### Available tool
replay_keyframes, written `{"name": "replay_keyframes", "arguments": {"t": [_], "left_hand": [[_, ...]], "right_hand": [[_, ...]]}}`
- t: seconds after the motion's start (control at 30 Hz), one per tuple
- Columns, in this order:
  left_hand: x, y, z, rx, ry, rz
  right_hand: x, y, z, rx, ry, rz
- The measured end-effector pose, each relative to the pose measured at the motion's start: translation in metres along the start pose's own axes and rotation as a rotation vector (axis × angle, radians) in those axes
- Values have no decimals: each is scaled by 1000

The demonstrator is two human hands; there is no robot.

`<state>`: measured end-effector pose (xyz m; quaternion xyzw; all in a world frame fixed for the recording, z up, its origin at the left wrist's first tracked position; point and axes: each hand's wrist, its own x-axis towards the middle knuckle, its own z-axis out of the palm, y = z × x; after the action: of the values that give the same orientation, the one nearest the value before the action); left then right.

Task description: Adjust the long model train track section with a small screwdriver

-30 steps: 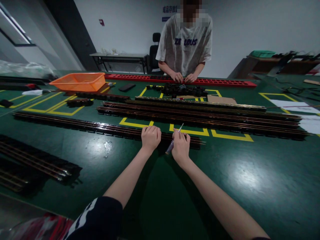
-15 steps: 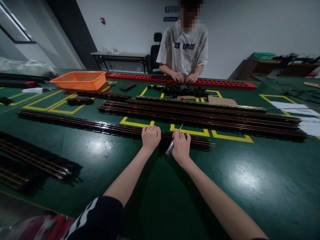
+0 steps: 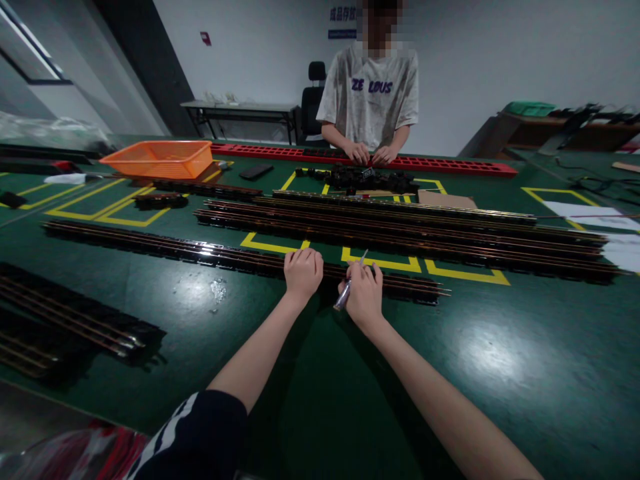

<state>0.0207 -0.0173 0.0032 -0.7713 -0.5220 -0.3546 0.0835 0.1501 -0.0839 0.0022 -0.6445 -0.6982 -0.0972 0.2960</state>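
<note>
The table (image 3: 575,400) has a flat, dark green top marked with yellow tape (image 3: 467,275). One long black strip (image 3: 235,259) with copper-coloured rods lies across the middle, left to right. Two similar strips (image 3: 75,310) lie side by side at the near left. Beyond the middle strip, a group of parallel strips (image 3: 400,233) extends toward the right, its right end beside white papers (image 3: 583,212). On its far side lie a heap of black parts (image 3: 370,180) and, just right of it, a cardboard piece (image 3: 447,199). An orange basket (image 3: 155,162) stands at the far left, a flat black object (image 3: 257,172) to its right. A red rack (image 3: 460,165) lies along the far side.
</note>
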Motion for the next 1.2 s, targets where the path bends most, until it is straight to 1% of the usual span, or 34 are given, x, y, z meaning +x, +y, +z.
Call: {"name": "replay_keyframes", "arguments": {"t": [0.07, 0.17, 0.33, 0.43, 0.57, 0.67, 0.87, 0.93, 1.13, 1.2], "left_hand": [[0, 0, -1, -19, -3, -9], [0, 0, -2, -35, 15, -10], [1, 1, -2, -29, 16, -5], [1, 1, -2, -20, 3, -4], [0, 1, -1, -5, 10, 17], [0, 1, -1, -2, 10, 18], [1, 1, -2, -16, -4, 15], [1, 1, -3, -23, 0, 9], [0, 1, -2, -46, 2, 9], [0, 1, -2, -44, 2, 8]], "right_hand": [[1, -4, 0, -14, -6, 31], [1, -6, 1, -13, 7, 30], [-2, 2, 2, -29, 65, 49], [-3, 5, 0, -1, 49, -7], [-4, 1, -2, 24, 33, -56], [-2, 0, -2, 14, 48, -51], [0, -6, -1, -14, -22, 5], [0, -9, -1, -7, -25, 12], [-2, -3, 3, -4, 52, 38], [-3, 0, 2, 0, 55, 23]]}}
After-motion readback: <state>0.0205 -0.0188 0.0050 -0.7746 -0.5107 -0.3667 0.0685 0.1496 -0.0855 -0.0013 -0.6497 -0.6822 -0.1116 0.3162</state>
